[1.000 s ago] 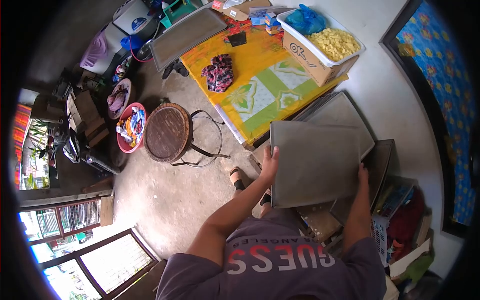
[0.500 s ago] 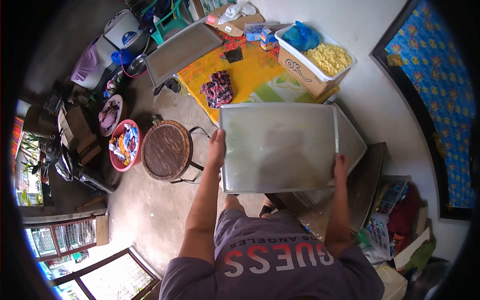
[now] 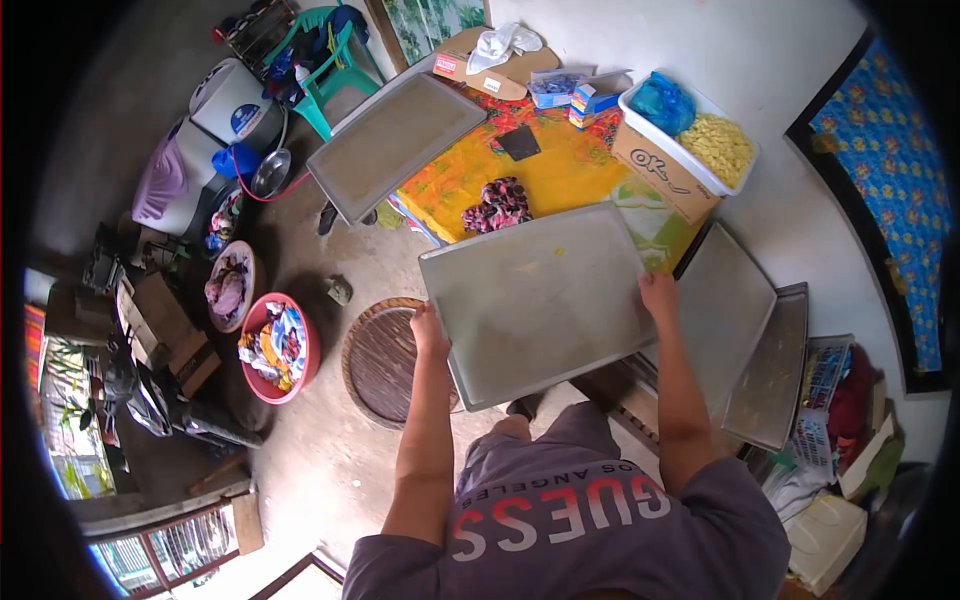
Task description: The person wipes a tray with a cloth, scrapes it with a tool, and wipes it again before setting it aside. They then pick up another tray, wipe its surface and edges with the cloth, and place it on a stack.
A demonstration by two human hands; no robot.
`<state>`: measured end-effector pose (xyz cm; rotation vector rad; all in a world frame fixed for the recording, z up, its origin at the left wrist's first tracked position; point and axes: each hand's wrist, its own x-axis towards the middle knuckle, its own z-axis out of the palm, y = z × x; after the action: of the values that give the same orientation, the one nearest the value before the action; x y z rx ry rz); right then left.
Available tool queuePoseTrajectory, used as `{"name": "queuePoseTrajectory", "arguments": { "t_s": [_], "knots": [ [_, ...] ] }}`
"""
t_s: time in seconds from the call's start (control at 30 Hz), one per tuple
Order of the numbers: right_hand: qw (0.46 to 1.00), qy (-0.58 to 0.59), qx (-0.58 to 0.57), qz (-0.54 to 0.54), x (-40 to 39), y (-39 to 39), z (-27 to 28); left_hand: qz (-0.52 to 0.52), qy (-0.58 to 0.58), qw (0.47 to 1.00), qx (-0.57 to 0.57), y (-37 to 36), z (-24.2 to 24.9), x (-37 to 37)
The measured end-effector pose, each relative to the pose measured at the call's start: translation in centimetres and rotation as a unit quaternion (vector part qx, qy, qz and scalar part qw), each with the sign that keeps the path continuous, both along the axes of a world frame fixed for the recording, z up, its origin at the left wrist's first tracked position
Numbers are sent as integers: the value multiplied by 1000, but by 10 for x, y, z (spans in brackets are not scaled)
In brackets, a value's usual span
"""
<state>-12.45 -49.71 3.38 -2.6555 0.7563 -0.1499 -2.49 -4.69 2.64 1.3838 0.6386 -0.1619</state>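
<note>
A large rectangular metal baking tray (image 3: 545, 310) is held up in front of my body, tilted slightly in view. My left hand (image 3: 429, 330) grips its left edge, and my right hand (image 3: 658, 297) grips its right edge; the fingers beneath the rim are hidden. Behind the tray's far edge a crumpled dark floral cloth (image 3: 498, 204) lies on the table with the yellow and red cover (image 3: 560, 180). To the right, two more metal trays lean, a nearer grey tray (image 3: 715, 310) and a browner tray (image 3: 768, 375) beyond it.
Another tray (image 3: 398, 145) rests across the table's left end. A white bin of yellow pieces (image 3: 718, 150) sits on a cardboard box (image 3: 655, 170). A round wooden stool (image 3: 380, 365) stands left of me. Clothes fill a pink basin (image 3: 312, 345). A green chair (image 3: 325, 80) is behind.
The held tray has swung left and tilted, moving apart from the leaning trays, which show more now. Both hands keep their grip. My view has turned, shifting the room rightward.
</note>
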Motion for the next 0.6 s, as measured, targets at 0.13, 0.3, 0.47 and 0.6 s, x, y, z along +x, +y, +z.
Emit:
{"name": "queuePoseTrajectory", "arguments": {
  "t_s": [0.13, 0.3, 0.47, 0.6],
  "knots": [
    [992, -84, -83, 38, 75, 86, 21, 15, 9, 999, -27, 6, 4, 13],
    [993, -63, -10, 103, 174, 194, 58, -1, 0, 1000, 14, 10, 5, 23],
    [998, 25, -13, 62, 243, 244, 58, -6, -8, 1000, 16, 17, 11, 23],
    [991, 55, 71, 99, 298, 244, 13, -6, -9, 1000, -3, 19, 12, 22]
  ]
}}
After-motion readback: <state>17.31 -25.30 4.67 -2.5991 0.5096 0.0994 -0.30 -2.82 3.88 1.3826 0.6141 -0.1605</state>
